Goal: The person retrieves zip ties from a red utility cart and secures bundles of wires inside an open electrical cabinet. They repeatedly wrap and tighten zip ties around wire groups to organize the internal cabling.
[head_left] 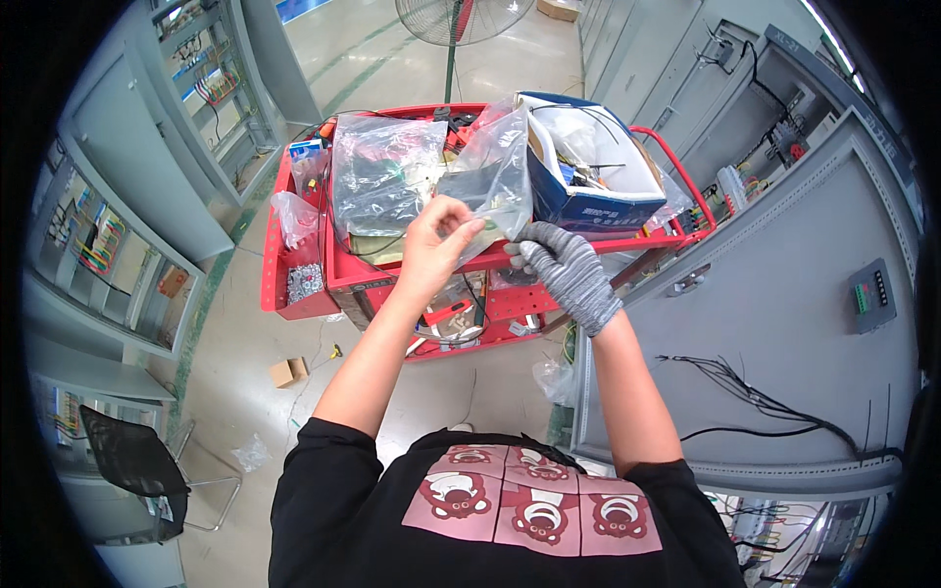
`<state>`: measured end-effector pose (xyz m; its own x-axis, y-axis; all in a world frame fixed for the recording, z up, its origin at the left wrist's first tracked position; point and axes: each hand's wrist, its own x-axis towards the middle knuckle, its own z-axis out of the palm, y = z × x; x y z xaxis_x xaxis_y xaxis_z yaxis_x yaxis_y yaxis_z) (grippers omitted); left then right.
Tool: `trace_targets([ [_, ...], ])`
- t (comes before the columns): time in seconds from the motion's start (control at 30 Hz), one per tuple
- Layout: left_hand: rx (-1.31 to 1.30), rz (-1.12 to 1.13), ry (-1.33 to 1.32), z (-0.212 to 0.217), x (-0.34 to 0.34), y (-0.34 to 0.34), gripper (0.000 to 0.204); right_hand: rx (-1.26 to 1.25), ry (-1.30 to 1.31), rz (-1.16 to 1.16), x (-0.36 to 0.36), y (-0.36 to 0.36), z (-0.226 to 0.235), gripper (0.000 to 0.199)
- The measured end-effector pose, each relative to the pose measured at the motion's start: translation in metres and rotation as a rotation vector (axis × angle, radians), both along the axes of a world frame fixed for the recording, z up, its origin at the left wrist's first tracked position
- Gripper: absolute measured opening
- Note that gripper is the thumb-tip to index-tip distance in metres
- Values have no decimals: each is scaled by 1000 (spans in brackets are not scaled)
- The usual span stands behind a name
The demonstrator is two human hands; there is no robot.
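Observation:
A clear plastic bag (502, 162) stands up over the front of the red tool cart, pulled out toward me. My bare left hand (438, 240) pinches at the bag's near left edge with thumb and forefinger. In a grey knitted glove, my right hand (569, 269) grips the bag's lower right corner between thumb and fingers. Whatever the bag contains is hard to make out. Just behind my left hand, another clear plastic bag (377, 162) lies flat on the cart's top.
The red cart (338, 272) carries a blue cardboard box (598, 211) of parts at right and a side bin of small metal hardware (305, 282) at left. A grey cabinet door (765, 343) with black cables stands close at right. A mesh chair (137, 461) is at lower left.

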<state>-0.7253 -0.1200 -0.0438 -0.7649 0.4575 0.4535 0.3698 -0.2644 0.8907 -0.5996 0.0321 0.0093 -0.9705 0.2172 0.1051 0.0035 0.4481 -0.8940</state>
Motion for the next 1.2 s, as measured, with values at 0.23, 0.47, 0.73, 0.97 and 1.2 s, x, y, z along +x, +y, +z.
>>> trace_targets([
  [0.23,-379,135,650,9,23,-2,8,333,269,-206,12,-8,-16,27],
  [0.47,-409,115,657,16,17,-1,15,1186,296,-264,-19,3,-19,42],
  [0.73,-445,219,226,-4,-5,16,19,1137,454,-154,-29,-11,-17,35],
  [0.97,-54,-7,-235,-21,-9,22,19,1314,185,-182,-34,-5,-17,52],
  [1.2,-138,39,-40,-25,-6,20,15,1370,-31,-116,-50,-17,-16,38],
])
